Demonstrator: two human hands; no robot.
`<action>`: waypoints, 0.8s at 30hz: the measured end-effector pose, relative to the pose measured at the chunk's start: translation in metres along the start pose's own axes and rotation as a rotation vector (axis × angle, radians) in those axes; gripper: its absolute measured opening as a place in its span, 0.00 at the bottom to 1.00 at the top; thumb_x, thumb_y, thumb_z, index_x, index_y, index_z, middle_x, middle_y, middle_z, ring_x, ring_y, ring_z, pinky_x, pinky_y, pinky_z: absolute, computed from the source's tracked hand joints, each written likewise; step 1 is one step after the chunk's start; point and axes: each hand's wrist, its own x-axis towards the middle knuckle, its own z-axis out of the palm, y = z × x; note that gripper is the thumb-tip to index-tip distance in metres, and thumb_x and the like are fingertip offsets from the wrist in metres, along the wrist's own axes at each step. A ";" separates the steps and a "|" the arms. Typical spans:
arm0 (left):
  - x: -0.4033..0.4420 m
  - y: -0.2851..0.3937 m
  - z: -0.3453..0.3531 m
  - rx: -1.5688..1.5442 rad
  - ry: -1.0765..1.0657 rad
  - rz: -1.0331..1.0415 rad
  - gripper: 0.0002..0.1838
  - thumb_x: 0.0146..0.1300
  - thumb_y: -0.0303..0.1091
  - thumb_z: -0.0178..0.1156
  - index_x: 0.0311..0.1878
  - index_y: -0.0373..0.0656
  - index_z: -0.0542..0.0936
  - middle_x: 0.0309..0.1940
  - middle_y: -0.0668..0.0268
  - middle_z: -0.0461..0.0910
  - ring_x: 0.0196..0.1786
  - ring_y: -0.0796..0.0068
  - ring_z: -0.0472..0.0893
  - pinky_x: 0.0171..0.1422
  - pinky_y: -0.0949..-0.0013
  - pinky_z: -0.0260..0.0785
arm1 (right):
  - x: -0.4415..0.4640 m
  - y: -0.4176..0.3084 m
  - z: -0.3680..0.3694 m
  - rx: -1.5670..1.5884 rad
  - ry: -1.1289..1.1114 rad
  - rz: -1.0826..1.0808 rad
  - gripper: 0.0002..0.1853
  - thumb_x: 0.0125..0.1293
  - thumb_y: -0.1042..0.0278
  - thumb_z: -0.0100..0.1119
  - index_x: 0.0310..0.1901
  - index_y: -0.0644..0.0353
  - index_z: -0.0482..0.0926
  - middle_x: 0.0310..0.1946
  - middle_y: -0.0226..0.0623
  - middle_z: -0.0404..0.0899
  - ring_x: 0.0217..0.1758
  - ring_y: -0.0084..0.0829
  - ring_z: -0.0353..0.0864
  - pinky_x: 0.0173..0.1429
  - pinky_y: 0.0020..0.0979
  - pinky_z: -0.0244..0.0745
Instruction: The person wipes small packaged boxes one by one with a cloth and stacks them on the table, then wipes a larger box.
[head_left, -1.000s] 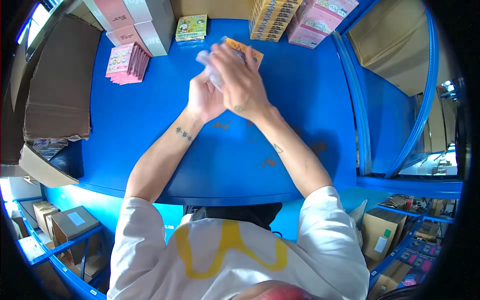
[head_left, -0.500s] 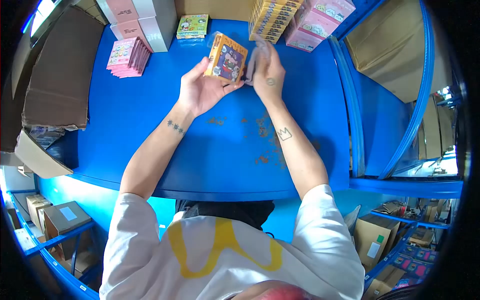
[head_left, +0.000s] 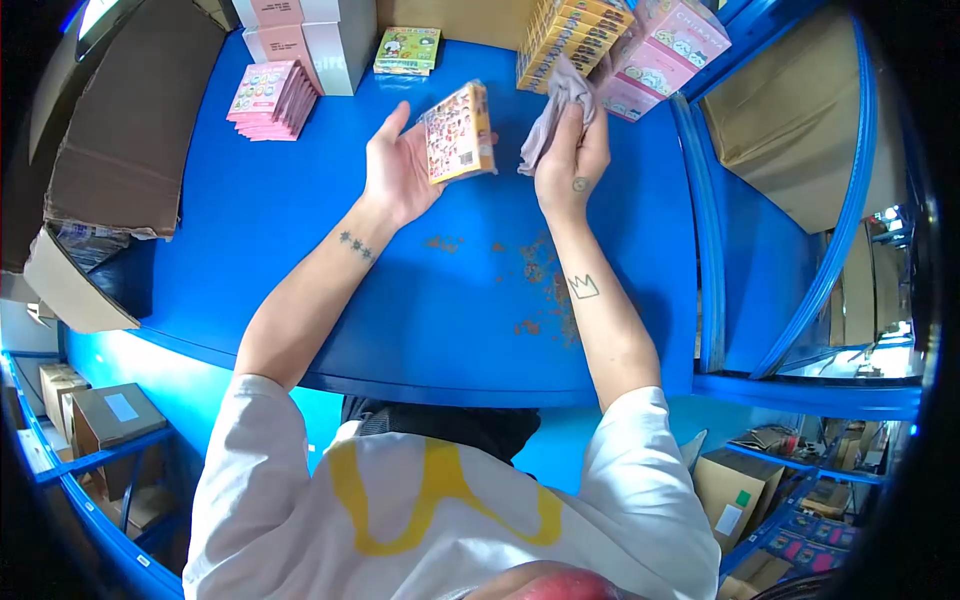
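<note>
In my left hand (head_left: pixel 400 165) rests a small yellow-orange box (head_left: pixel 455 135) in clear wrap, its back with many tiny printed figures facing up. My thumb stands away from the box, and the other fingers are partly hidden behind it. My right hand (head_left: pixel 575 165) grips a crumpled greyish-purple cloth (head_left: pixel 550 120) between thumb and fingers, to the right of the box and apart from it. Both hands are above the blue table (head_left: pixel 420 300).
At the back stand pink packets (head_left: pixel 268 95), white-and-pink cartons (head_left: pixel 345 45), green boxes (head_left: pixel 408 48), a stack of yellow boxes (head_left: pixel 570 42) and pink boxes (head_left: pixel 675 50). An open cardboard box (head_left: pixel 120 130) is at left. Blue rails (head_left: pixel 705 240) edge the right side.
The yellow box has turned from its picture front to its printed back in my left hand. My right hand has moved right with the cloth, away from the box.
</note>
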 end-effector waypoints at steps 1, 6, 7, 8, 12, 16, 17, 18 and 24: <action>0.001 0.001 -0.002 -0.022 0.003 -0.018 0.35 0.75 0.52 0.42 0.70 0.28 0.59 0.60 0.42 0.73 0.57 0.51 0.81 0.61 0.56 0.78 | 0.002 -0.008 0.002 0.004 0.009 -0.092 0.17 0.77 0.71 0.43 0.62 0.67 0.70 0.52 0.47 0.80 0.46 0.33 0.83 0.51 0.28 0.76; 0.000 0.005 -0.006 -0.063 -0.077 -0.076 0.33 0.76 0.49 0.40 0.70 0.29 0.59 0.60 0.43 0.74 0.59 0.52 0.79 0.63 0.56 0.76 | 0.000 -0.011 0.011 -0.079 -0.130 -0.253 0.18 0.73 0.75 0.45 0.63 0.67 0.70 0.54 0.48 0.79 0.50 0.38 0.83 0.53 0.30 0.77; 0.000 0.005 -0.006 -0.060 -0.124 -0.093 0.32 0.76 0.48 0.40 0.70 0.29 0.60 0.61 0.44 0.74 0.60 0.52 0.79 0.64 0.56 0.75 | -0.001 -0.009 0.012 -0.128 -0.202 -0.242 0.19 0.72 0.76 0.46 0.63 0.66 0.69 0.55 0.49 0.79 0.51 0.40 0.83 0.53 0.30 0.78; 0.001 0.004 -0.005 -0.056 -0.172 -0.111 0.31 0.76 0.48 0.40 0.70 0.30 0.60 0.61 0.45 0.74 0.61 0.53 0.78 0.64 0.57 0.75 | -0.002 -0.006 0.012 -0.178 -0.273 -0.231 0.20 0.71 0.77 0.47 0.64 0.66 0.69 0.56 0.49 0.79 0.52 0.42 0.82 0.53 0.30 0.78; 0.003 -0.011 0.009 0.108 -0.146 -0.095 0.28 0.77 0.45 0.40 0.70 0.34 0.63 0.62 0.49 0.74 0.62 0.56 0.76 0.68 0.56 0.69 | -0.018 0.026 0.016 -0.216 -0.272 -0.172 0.23 0.68 0.79 0.50 0.64 0.65 0.69 0.58 0.50 0.77 0.59 0.47 0.80 0.59 0.39 0.77; 0.003 -0.010 -0.014 0.057 -0.213 -0.115 0.25 0.77 0.42 0.41 0.70 0.38 0.64 0.61 0.52 0.75 0.62 0.60 0.75 0.69 0.56 0.65 | -0.036 0.015 0.034 -0.312 -0.293 -0.297 0.25 0.66 0.80 0.51 0.66 0.64 0.68 0.61 0.50 0.76 0.65 0.50 0.75 0.65 0.49 0.72; 0.005 -0.009 -0.022 0.007 -0.253 -0.125 0.25 0.76 0.41 0.41 0.71 0.40 0.64 0.61 0.53 0.75 0.62 0.62 0.75 0.70 0.57 0.64 | -0.039 0.008 0.040 -0.352 -0.304 -0.374 0.26 0.65 0.80 0.52 0.66 0.63 0.68 0.62 0.50 0.75 0.67 0.50 0.74 0.66 0.53 0.70; 0.007 -0.009 -0.029 -0.043 -0.294 -0.135 0.24 0.76 0.40 0.41 0.71 0.41 0.64 0.61 0.54 0.75 0.62 0.63 0.75 0.70 0.57 0.63 | -0.039 0.005 0.041 -0.391 -0.313 -0.453 0.26 0.65 0.80 0.52 0.67 0.62 0.67 0.63 0.50 0.74 0.68 0.51 0.72 0.68 0.56 0.68; 0.005 -0.012 -0.002 0.006 -0.135 -0.102 0.25 0.75 0.37 0.44 0.73 0.44 0.62 0.61 0.56 0.75 0.60 0.65 0.75 0.67 0.57 0.65 | -0.022 0.016 0.020 -0.542 -0.318 -0.526 0.27 0.65 0.80 0.51 0.68 0.60 0.67 0.66 0.51 0.71 0.72 0.51 0.68 0.70 0.64 0.61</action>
